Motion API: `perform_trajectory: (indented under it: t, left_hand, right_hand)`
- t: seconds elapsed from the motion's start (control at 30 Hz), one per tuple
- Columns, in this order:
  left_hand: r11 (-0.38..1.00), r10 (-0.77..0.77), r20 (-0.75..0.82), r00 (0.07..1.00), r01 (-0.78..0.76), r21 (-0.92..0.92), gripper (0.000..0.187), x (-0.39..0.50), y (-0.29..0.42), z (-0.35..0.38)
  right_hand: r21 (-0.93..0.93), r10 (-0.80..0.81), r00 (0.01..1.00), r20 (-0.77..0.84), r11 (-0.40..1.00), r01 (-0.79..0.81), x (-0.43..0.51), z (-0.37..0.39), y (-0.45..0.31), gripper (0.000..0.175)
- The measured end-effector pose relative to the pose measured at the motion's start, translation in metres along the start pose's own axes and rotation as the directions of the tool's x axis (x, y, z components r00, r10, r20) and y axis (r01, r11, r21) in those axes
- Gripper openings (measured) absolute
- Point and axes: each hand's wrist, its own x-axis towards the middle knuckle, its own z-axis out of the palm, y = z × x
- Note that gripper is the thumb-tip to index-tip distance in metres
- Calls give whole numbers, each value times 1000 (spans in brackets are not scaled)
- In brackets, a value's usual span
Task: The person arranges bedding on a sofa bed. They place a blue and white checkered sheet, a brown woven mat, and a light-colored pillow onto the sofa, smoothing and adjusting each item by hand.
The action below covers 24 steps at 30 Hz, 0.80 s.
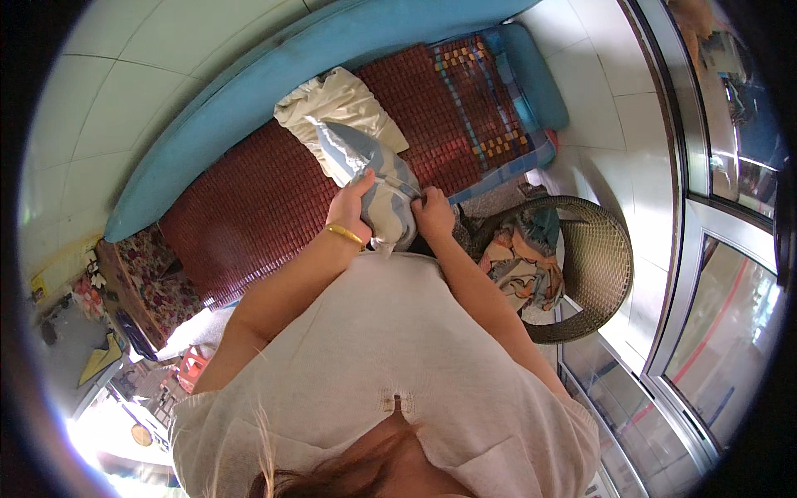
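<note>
Between my two hands is a small pillow (387, 208) in a blue-grey and cream striped cover, held up in front of my waist. My left hand (352, 208), with a yellow bangle at the wrist, grips its left side with the thumb on top. At the right edge, the fingers of my right hand (434, 213) pinch the cover near a seam that may be a zip. Behind it a crumpled cream pillow (355, 103) lies on a reddish-brown beaded seat mat (249, 205), partly hidden by the striped one.
The mat covers a long sofa with a blue backrest (212, 118) against a tiled wall. To my right stands a woven basket (598, 274), with patterned cloth (526, 267) at its opening. Glass sliding doors (716, 324) line the right side. A red plastic stool (192, 367) is at the lower left.
</note>
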Motion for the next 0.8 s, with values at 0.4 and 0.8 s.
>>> perform_trajectory:
  t: [0.4,0.8]
  left_hand:
    - [989,-7,105,994,22,-143,35,-14,-4,19]
    - [932,191,180,965,-236,277,38,90,-22,31]
  right_hand:
    - [656,532,731,428,374,-656,8,9,50,36]
    - [669,425,862,-276,729,-146,109,-142,38,21]
